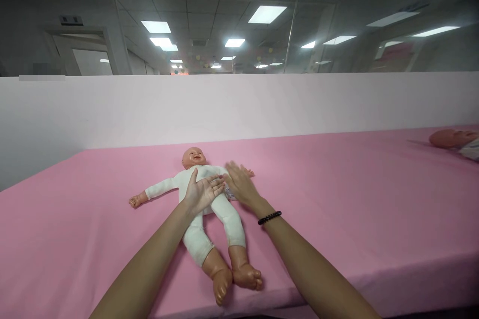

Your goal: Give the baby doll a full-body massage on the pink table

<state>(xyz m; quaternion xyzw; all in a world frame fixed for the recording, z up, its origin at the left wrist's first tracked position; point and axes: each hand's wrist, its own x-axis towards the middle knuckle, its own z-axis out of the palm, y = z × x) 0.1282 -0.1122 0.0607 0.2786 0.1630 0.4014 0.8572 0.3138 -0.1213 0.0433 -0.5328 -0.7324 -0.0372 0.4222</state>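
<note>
A baby doll [228, 217] with a white cloth body lies on its back, its head toward the wall and its feet toward me. Over the doll's belly is my left hand [202, 192], palm up, fingers stretched out and holding nothing. My right hand [242, 183] is beside it, over the doll's side near one arm, slightly blurred, fingers extended and a black coiled band [270, 218] on the wrist. Whether either hand touches the doll I cannot tell. Something small and patterned [229, 193] shows partly beneath my right hand.
A pink sheet [337, 199] covers the table, whose front edge runs along the bottom. Another doll [449, 138] lies at the far right, cut off by the frame. Behind the table stands a low white wall [239, 107] with glass panes above it.
</note>
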